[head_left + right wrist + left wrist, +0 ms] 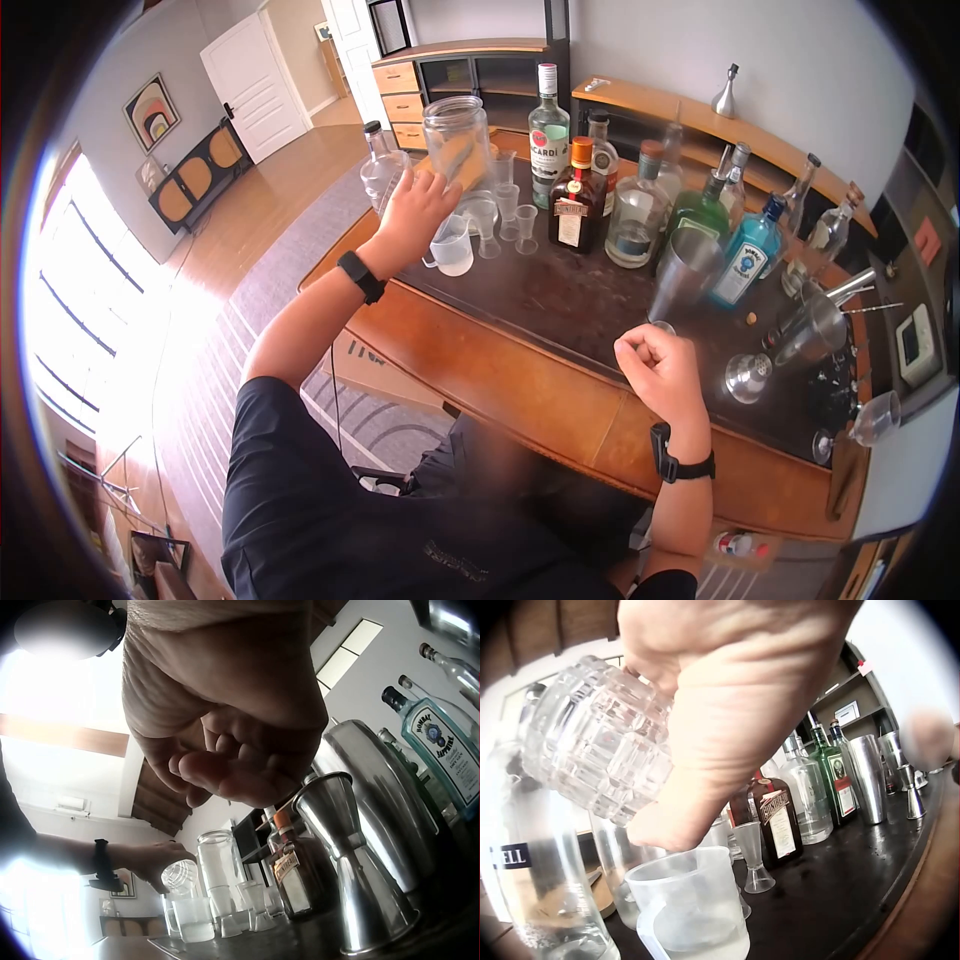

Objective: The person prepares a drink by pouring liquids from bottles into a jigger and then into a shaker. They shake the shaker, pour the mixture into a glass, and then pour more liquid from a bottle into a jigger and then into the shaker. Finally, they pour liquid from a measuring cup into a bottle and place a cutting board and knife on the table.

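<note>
My left hand (pixel 412 212) grips a cut-glass tumbler (pixel 600 742), tilted on its side above a clear plastic measuring cup (pixel 694 900). Some cloudy pale liquid lies in the bottom of the cup, which stands on the dark table top. A clear glass bottle (pixel 544 877) stands just beside the tumbler. Over the near edge of the table, my right hand (pixel 662 375) hangs with loosely curled fingers and holds nothing. Nearest to it are a steel double jigger (pixel 360 870) and a tall steel shaker tin (pixel 685 275).
Small plastic cups (pixel 507 210) and a large glass jar (pixel 455 130) stand behind the measuring cup. A row of liquor bottles, among them a brown Cointreau bottle (pixel 575 210) and a blue Bombay bottle (pixel 745 255), lines the back. A mixing tin (pixel 812 330) with bar tools is at right.
</note>
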Action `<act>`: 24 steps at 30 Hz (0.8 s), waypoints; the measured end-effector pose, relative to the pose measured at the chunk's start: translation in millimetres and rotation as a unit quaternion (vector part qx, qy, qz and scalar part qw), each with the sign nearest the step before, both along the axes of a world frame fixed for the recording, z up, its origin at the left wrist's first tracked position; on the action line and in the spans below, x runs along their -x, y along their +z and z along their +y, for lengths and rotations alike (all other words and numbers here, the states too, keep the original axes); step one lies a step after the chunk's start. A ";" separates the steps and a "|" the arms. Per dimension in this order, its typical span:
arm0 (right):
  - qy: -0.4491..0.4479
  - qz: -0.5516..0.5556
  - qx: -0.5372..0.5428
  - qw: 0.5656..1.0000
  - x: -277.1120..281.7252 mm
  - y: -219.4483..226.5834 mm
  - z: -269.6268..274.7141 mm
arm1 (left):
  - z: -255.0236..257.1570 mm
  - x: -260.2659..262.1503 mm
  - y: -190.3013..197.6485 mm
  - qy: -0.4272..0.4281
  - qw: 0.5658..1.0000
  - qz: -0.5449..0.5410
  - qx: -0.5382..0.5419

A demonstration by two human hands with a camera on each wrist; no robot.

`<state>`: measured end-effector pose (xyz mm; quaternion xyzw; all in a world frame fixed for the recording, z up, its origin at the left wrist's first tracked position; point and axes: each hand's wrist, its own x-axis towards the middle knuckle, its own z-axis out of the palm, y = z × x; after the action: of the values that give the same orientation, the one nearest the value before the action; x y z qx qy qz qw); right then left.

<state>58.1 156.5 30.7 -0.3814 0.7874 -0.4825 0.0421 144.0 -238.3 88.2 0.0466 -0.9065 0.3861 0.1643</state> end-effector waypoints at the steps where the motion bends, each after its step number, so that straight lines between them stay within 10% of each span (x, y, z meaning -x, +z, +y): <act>1: -0.002 -0.003 -0.003 1.000 -0.6 0.4 0.0 | 1.7 -0.4 -0.6 0.000 1.000 -0.002 0.006; 19: 0.007 0.022 0.063 0.998 -3.3 5.3 -2.1 | 13.5 -6.8 -2.3 -0.012 0.997 0.028 0.075; 22: -0.004 0.002 0.099 0.995 -2.7 9.9 -0.3 | 10.0 -3.1 -1.3 -0.052 0.991 0.123 0.018; 24: -0.006 -0.037 0.125 0.991 0.3 8.3 4.4 | 29.8 -1.9 8.3 -0.068 0.953 0.208 -0.208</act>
<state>57.8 160.9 39.0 -0.3603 0.7211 -0.5914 0.0203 145.9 -208.5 96.5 0.0975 -0.9137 0.1584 0.3612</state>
